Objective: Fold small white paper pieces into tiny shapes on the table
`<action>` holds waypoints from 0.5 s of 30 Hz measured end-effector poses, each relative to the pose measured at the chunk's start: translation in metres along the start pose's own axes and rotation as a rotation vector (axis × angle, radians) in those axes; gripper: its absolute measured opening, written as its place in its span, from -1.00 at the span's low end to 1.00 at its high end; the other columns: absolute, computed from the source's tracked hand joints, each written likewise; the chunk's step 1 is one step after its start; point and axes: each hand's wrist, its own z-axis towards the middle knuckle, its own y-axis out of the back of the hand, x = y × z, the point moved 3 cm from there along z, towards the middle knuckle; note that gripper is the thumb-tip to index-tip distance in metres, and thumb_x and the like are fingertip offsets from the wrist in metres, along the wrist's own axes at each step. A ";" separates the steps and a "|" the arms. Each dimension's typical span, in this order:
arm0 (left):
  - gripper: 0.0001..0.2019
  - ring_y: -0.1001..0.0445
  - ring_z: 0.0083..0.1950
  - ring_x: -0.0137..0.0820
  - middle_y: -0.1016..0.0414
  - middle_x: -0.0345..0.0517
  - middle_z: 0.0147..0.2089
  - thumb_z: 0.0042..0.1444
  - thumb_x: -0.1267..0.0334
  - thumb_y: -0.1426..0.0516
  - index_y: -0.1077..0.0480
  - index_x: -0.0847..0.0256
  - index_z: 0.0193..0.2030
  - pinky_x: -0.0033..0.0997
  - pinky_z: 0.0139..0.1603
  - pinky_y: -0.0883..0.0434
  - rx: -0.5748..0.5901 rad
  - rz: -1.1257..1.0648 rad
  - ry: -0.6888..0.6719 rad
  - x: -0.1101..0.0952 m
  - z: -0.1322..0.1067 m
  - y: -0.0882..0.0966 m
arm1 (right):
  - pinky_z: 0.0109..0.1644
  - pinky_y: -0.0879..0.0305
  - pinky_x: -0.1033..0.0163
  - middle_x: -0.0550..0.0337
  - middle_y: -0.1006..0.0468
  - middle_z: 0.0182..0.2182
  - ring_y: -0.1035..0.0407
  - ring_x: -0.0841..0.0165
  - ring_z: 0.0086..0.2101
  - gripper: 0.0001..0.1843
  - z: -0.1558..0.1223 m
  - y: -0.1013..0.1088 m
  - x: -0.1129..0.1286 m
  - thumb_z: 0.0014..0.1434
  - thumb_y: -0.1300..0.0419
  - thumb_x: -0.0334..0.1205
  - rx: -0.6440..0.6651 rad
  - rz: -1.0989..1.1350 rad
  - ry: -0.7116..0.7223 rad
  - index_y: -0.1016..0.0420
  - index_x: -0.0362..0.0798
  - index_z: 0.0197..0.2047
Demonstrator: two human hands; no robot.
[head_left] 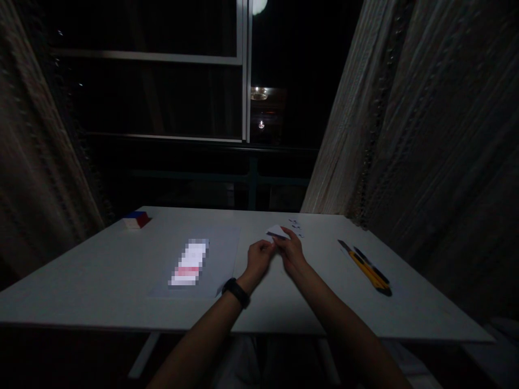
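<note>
A small folded piece of white paper (277, 231), roughly triangular with a dark shaded underside, is held just above the table. My right hand (292, 249) is closed on it, thumb and fingers gripping its right and lower edges. Fingers curled, my left hand (259, 257) meets the paper's near corner, with its fingertips pressed together beside the right hand's. A dark watch band (235, 293) circles the left wrist. Just beyond the right hand, several small dark marks or scraps (295, 227) show on the tabletop; their kind is too blurred to tell.
On the white table (121, 281), a yellow utility knife (367, 270) lies at right beside a dark pen-like object (371, 265). A lit, pixelated phone-like rectangle (190, 262) rests on a pale sheet (223, 259). A puzzle cube (137, 219) stands far left. Curtains (340, 108) flank the dark window.
</note>
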 end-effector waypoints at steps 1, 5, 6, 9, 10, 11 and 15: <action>-0.81 -0.31 -0.46 -0.44 -0.41 -0.16 -0.55 -0.17 0.17 -0.18 -0.43 0.29 -0.57 -0.47 -0.41 -0.22 0.011 -0.011 -0.003 0.001 0.000 -0.002 | -0.43 -0.29 0.33 0.29 -0.54 -0.55 -0.40 0.40 -0.50 -0.42 0.001 0.001 0.001 -0.44 -0.34 -0.47 0.015 -0.004 0.006 -0.38 -0.05 -0.24; -0.84 -0.33 -0.48 -0.44 -0.42 -0.16 -0.55 -0.17 0.21 -0.18 -0.45 0.29 -0.56 -0.46 -0.41 -0.24 0.043 -0.048 0.013 0.006 0.002 -0.007 | -0.40 -0.31 0.31 0.26 -0.55 -0.52 -0.42 0.37 -0.46 -0.37 0.005 0.006 0.002 -0.46 -0.38 -0.44 0.043 -0.036 0.020 -0.36 -0.04 -0.21; -0.85 -0.33 -0.48 -0.44 -0.43 -0.16 -0.55 -0.17 0.22 -0.18 -0.45 0.29 -0.56 -0.46 -0.41 -0.24 0.043 -0.045 0.018 0.007 0.003 -0.008 | -0.39 -0.32 0.30 0.26 -0.55 -0.51 -0.42 0.36 -0.45 -0.37 0.006 0.007 0.002 -0.46 -0.38 -0.44 0.038 -0.047 0.026 -0.36 -0.04 -0.20; -0.88 -0.36 -0.46 -0.42 -0.47 -0.12 -0.52 -0.19 0.27 -0.19 -0.48 0.29 -0.53 -0.44 -0.39 -0.27 0.029 -0.022 0.032 0.006 0.003 -0.007 | -0.40 -0.32 0.28 0.25 -0.54 -0.49 -0.44 0.33 -0.45 -0.37 0.007 0.007 0.002 -0.48 -0.37 -0.46 0.018 -0.075 0.055 -0.36 -0.04 -0.22; -0.88 -0.37 -0.45 -0.41 -0.49 -0.11 -0.50 -0.20 0.29 -0.19 -0.49 0.29 -0.50 -0.43 -0.38 -0.28 0.029 -0.022 0.037 0.005 0.003 -0.006 | -0.40 -0.32 0.28 0.25 -0.54 -0.49 -0.44 0.32 -0.45 -0.38 0.006 0.007 0.002 -0.48 -0.37 -0.46 0.014 -0.082 0.064 -0.37 -0.05 -0.23; -0.87 -0.38 -0.44 -0.40 -0.50 -0.09 -0.48 -0.21 0.30 -0.20 -0.50 0.29 -0.47 -0.43 -0.37 -0.29 0.032 -0.031 0.039 0.004 0.003 -0.006 | -0.41 -0.32 0.28 0.25 -0.53 -0.49 -0.44 0.32 -0.46 -0.39 0.006 0.007 0.003 -0.48 -0.37 -0.47 0.009 -0.090 0.069 -0.37 -0.05 -0.24; -0.86 -0.40 -0.45 -0.40 -0.50 -0.09 -0.49 -0.26 0.31 -0.23 -0.50 0.31 -0.49 -0.42 -0.36 -0.30 0.056 -0.110 0.064 0.003 0.004 -0.005 | -0.43 -0.31 0.28 0.25 -0.52 -0.52 -0.42 0.33 -0.49 -0.42 0.003 0.006 0.005 -0.51 -0.36 -0.47 -0.030 -0.109 0.053 -0.39 -0.07 -0.29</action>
